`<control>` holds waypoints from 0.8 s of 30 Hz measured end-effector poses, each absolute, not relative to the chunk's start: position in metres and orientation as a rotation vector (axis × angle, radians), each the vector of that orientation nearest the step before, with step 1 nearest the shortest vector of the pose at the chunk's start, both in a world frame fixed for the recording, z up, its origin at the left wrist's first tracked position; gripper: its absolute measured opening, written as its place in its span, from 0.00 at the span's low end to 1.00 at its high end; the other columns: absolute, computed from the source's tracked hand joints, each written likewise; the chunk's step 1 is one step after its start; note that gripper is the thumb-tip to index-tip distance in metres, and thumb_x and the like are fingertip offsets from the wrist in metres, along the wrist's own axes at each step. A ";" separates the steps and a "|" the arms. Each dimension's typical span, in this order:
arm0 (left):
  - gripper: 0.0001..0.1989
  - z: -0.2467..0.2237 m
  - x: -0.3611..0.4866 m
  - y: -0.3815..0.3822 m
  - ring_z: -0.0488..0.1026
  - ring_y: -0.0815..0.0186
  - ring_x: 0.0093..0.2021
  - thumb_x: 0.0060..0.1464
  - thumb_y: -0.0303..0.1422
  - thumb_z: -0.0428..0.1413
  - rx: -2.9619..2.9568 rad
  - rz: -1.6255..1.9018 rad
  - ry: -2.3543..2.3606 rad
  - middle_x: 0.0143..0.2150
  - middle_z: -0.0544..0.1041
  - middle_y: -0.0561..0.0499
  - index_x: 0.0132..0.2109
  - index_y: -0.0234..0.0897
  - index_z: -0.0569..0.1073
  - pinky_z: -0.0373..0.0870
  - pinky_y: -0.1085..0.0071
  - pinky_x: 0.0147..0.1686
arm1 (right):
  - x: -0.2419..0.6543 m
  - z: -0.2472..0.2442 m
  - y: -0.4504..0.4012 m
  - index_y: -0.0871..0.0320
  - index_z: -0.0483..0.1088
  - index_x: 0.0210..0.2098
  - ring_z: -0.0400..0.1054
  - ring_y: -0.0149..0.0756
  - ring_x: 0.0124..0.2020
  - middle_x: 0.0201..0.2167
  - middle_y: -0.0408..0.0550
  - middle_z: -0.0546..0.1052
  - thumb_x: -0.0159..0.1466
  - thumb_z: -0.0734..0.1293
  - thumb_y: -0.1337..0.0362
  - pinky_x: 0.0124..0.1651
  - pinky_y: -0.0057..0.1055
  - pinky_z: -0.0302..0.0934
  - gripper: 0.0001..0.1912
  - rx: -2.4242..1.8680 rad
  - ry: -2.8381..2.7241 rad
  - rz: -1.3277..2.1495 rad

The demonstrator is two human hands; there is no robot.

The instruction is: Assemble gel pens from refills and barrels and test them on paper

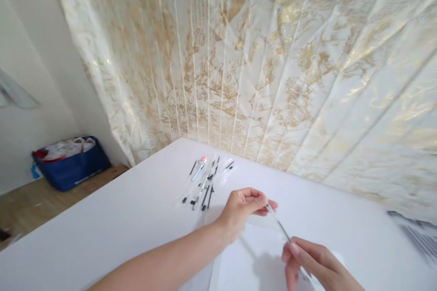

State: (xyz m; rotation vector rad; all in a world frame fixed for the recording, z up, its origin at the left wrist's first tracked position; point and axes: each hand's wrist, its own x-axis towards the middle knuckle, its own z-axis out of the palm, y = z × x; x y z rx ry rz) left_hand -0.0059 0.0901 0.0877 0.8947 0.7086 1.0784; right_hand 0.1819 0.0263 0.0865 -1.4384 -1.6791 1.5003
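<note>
Above the white table (146, 209), the left hand (244, 207) and right hand (312, 257) clamp their fingers on a slender pen tube (279, 222), far end and near portion respectively. Apparent step: two-handed alignment; next move calls for steady, coaxial grip.

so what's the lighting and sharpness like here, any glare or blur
In the head view, soft shadows lie on the white sheet near the right hand; in the head view, the gold-patterned curtain glints; in the head view, the striped thing at the right edge is smeared.
</note>
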 end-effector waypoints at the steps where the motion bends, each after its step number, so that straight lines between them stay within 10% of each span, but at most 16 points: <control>1: 0.17 0.087 -0.006 0.089 0.79 0.59 0.37 0.42 0.43 0.67 0.893 1.062 0.695 0.36 0.84 0.39 0.31 0.33 0.75 0.70 0.66 0.41 | 0.178 0.089 0.022 0.54 0.72 0.28 0.68 0.45 0.29 0.19 0.50 0.77 0.62 0.57 0.39 0.42 0.39 0.61 0.26 -1.405 -1.602 1.564; 11: 0.12 0.089 0.009 0.077 0.74 0.56 0.51 0.60 0.40 0.52 1.446 0.748 0.686 0.48 0.80 0.46 0.45 0.42 0.76 0.66 0.64 0.50 | 0.189 0.101 -0.010 0.58 0.79 0.30 0.54 0.28 0.22 0.19 0.40 0.66 0.57 0.71 0.53 0.27 0.27 0.52 0.13 -1.278 -1.172 1.469; 24: 0.28 0.033 0.002 0.078 0.66 0.59 0.56 0.50 0.20 0.52 2.340 0.621 0.820 0.56 0.71 0.51 0.56 0.48 0.64 0.64 0.59 0.57 | 0.200 0.051 -0.015 0.60 0.71 0.31 0.60 0.31 0.24 0.24 0.45 0.73 0.57 0.70 0.56 0.28 0.28 0.53 0.12 -1.522 -0.975 1.011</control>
